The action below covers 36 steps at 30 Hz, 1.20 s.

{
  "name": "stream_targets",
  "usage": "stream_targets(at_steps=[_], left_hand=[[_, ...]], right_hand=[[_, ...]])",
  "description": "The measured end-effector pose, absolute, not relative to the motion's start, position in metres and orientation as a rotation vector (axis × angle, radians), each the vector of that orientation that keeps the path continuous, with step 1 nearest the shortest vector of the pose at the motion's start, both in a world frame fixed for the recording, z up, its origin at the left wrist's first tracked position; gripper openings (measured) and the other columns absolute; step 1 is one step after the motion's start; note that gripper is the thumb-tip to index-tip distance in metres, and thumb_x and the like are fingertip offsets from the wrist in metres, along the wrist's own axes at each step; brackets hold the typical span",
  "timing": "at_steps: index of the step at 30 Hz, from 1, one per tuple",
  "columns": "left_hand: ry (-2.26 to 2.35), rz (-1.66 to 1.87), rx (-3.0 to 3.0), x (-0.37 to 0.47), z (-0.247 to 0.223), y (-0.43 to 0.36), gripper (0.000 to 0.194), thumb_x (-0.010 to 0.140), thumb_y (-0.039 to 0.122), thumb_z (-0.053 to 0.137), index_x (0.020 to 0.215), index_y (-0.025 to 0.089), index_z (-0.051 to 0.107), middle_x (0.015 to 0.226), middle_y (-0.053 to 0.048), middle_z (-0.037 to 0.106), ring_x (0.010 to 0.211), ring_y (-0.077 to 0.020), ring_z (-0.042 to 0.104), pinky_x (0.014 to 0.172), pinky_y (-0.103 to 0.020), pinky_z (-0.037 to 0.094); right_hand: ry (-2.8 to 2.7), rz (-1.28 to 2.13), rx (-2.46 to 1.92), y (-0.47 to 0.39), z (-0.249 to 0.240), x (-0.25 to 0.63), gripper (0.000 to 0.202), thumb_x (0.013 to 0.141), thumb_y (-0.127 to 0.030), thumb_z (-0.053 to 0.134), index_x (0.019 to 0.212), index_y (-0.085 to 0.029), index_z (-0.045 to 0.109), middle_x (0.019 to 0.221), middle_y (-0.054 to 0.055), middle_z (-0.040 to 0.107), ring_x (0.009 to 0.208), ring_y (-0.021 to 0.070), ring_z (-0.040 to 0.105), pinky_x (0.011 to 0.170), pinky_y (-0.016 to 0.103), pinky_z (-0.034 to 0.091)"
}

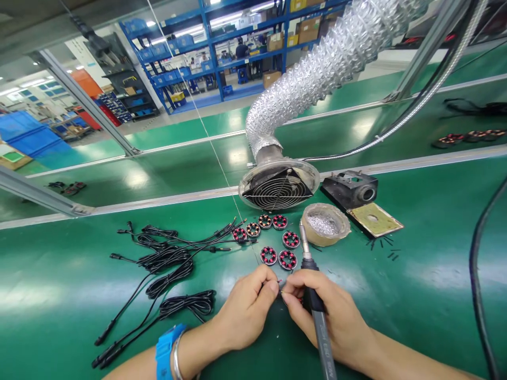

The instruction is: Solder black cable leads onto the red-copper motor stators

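My left hand, with a blue watch and a bracelet at the wrist, pinches a small part, mostly hidden by the fingers. My right hand has the soldering iron lying across it, tip up and away from me, while its thumb and forefinger pinch close to the left fingertips. A bit of red shows between the hands. Beyond them lie several round coils with red or copper windings. A tub of metallic shavings stands behind the iron's tip.
Several bundled black cables lie at the left. A fume extractor with a silver duct stands at the back centre. Right of the tub are a black iron stand and a yellowish sponge. A dark cable hangs at far right.
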<state>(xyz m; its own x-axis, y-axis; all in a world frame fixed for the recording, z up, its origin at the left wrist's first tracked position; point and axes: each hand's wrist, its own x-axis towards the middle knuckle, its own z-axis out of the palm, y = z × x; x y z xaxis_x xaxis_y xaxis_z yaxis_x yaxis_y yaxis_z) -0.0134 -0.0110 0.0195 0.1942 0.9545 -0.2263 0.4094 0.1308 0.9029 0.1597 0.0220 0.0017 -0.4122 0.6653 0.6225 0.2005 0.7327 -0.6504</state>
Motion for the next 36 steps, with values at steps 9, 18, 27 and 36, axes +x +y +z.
stream_targets(at_steps=[9, 18, 27, 36], left_hand=[[1.447, 0.415, 1.776, -0.012, 0.023, -0.015, 0.018, 0.095, 0.029, 0.029, 0.081, 0.023, 0.038, 0.079, -0.004, 0.057, 0.07, -0.0213, 0.052, 0.066, -0.032, 0.037], [1.425, 0.475, 1.643, -0.018, 0.03, -0.007, 0.018, 0.093, 0.03, 0.039, 0.077, 0.022, 0.043, 0.069, 0.001, 0.051, 0.063, -0.0165, 0.044, 0.061, -0.028, 0.03], [1.269, 0.608, 1.237, -0.022, 0.019, -0.008, 0.03, 0.087, 0.045, 0.047, 0.075, 0.019, 0.051, 0.056, 0.004, 0.045, 0.054, -0.0122, 0.039, 0.053, -0.024, 0.029], [1.447, 0.656, 1.119, -0.021, 0.017, -0.007, 0.025, 0.079, 0.042, 0.051, 0.069, 0.019, 0.051, 0.054, 0.005, 0.043, 0.048, -0.0098, 0.035, 0.048, -0.022, 0.025]], right_hand=[[-2.139, 0.441, -0.437, 0.03, 0.001, 0.157, 0.027, 0.094, -0.007, 0.042, 0.113, -0.021, 0.054, 0.071, -0.001, 0.065, 0.059, 0.0151, 0.056, 0.06, 0.029, 0.051], [-2.114, 0.623, -0.536, 0.037, 0.006, 0.167, 0.031, 0.092, -0.006, 0.046, 0.12, -0.019, 0.049, 0.079, 0.001, 0.066, 0.069, 0.0147, 0.062, 0.063, 0.025, 0.055], [-2.042, 0.597, -0.475, 0.038, 0.003, 0.159, 0.023, 0.091, -0.005, 0.049, 0.107, -0.021, 0.053, 0.082, 0.0, 0.069, 0.064, 0.0117, 0.062, 0.064, 0.024, 0.054], [-2.027, 0.682, -0.579, 0.038, 0.015, 0.182, 0.032, 0.098, -0.01, 0.046, 0.126, -0.024, 0.053, 0.082, -0.001, 0.072, 0.065, 0.0122, 0.068, 0.064, 0.023, 0.055]])
